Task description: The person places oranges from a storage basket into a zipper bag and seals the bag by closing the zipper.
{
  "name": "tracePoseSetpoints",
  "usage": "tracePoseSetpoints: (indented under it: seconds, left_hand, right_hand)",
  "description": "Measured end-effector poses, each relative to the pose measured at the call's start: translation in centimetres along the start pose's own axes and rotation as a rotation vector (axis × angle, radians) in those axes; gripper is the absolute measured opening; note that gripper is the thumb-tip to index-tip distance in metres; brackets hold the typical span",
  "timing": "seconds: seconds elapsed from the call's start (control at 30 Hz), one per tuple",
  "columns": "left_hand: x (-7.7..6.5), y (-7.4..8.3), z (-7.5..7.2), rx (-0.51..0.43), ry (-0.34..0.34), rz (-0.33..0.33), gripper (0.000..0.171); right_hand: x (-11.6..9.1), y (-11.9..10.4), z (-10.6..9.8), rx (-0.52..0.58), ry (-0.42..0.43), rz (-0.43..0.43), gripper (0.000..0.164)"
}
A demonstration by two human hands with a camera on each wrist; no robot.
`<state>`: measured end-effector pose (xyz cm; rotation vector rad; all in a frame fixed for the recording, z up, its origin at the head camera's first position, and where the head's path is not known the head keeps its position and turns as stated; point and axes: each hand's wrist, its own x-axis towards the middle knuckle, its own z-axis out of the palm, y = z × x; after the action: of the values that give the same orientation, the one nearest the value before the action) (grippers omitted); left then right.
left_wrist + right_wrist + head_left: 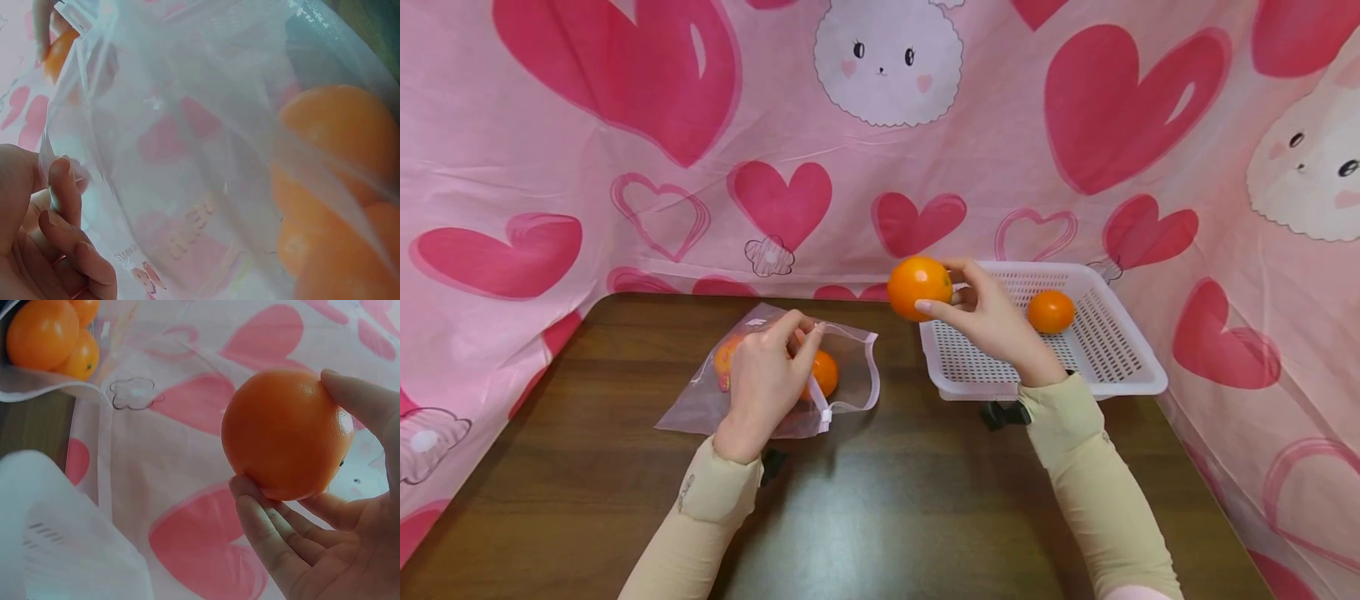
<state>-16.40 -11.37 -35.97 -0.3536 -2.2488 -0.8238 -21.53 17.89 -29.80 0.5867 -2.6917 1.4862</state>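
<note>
My right hand [996,321] grips an orange [919,287] between thumb and fingers, in the air just left of the white basket [1123,379]. In the right wrist view the held orange [287,434] fills the middle. With thumb and forefinger my left hand [767,375] pinches the top edge of a clear zip bag [790,425], whose mouth gapes to the right. Several oranges [340,144] lie inside the bag, partly behind the left hand in the head view. One more orange [1051,312] sits in the basket.
The brown wooden table [880,517] carries the bag at centre left and the basket at back right. A pink cloth [850,200] with hearts hangs behind and along both sides. A white slider [826,415] sits at the bag's front corner.
</note>
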Motion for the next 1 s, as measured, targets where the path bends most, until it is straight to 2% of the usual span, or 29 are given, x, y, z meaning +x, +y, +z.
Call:
tracePoseSetpoints:
  seconds: [0.2,0.37,0.6,0.8,1.0]
  left_hand:
    - [-0.1,0.0,0.0,-0.014,0.01,-0.028,0.015]
    - [-0.1,0.0,0.0,-0.02,0.008,-0.043,0.015]
    - [-0.1,0.1,0.0,-0.02,-0.007,-0.056,0.015]
    - [-0.1,0.1,0.0,-0.017,-0.014,-0.072,0.015]
    - [-0.1,0.1,0.1,-0.013,-0.015,-0.067,0.016]
  right_hand:
    - [-0.9,-0.7,0.8,0.006,-0.033,-0.031,0.062]
    - [-1.6,-1.3,1.5,0.015,-0.078,-0.056,0.065]
    - [-2.1,-1.3,2.9,0.023,-0.143,-0.069,0.062]
    - [-2.4,-0.7,5.0,0.022,-0.211,-0.052,0.062]
    - [-2.2,0.3,7.2,0.026,-0.279,0.001,0.064]
